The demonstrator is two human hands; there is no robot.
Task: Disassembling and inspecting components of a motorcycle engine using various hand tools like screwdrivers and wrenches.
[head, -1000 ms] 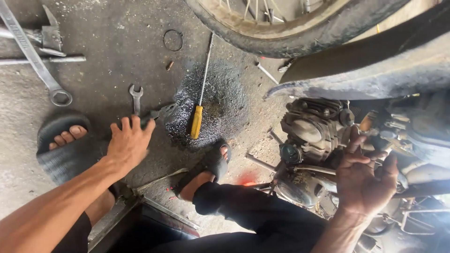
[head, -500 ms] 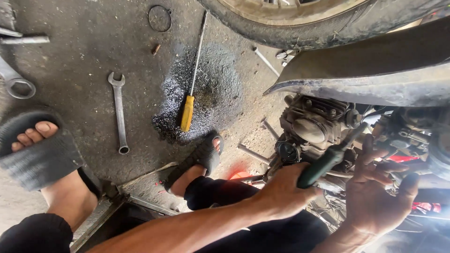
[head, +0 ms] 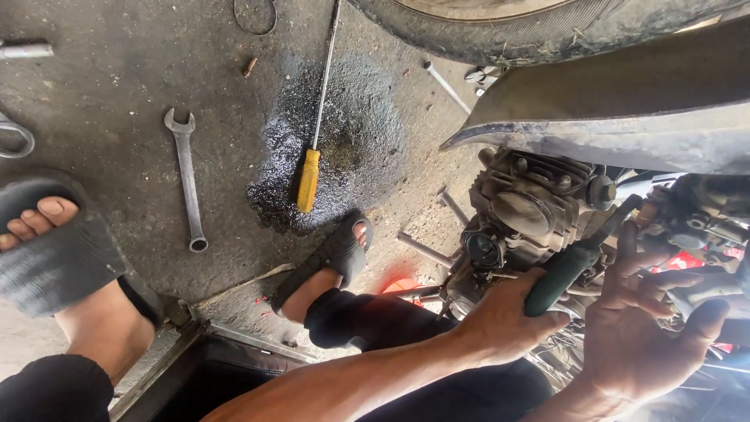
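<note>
My left hand (head: 512,312) grips the dark green handle of a screwdriver (head: 566,270) whose shaft points up into the motorcycle engine (head: 531,207). My right hand (head: 644,320) is just to its right, fingers spread, touching parts beside the engine and holding nothing I can see. The screwdriver's tip is hidden among the engine parts.
On the concrete floor lie a yellow-handled screwdriver (head: 312,156) across a dark oil patch (head: 344,148), a combination wrench (head: 186,180) and loose bolts (head: 426,250). A tyre (head: 500,31) and mudguard (head: 609,101) hang over the engine. My sandalled feet (head: 55,242) rest on the floor.
One second ago my left hand was flat on the floor near the wrench. It has since crossed to the engine and closed on the green-handled screwdriver. The view shifted right.
</note>
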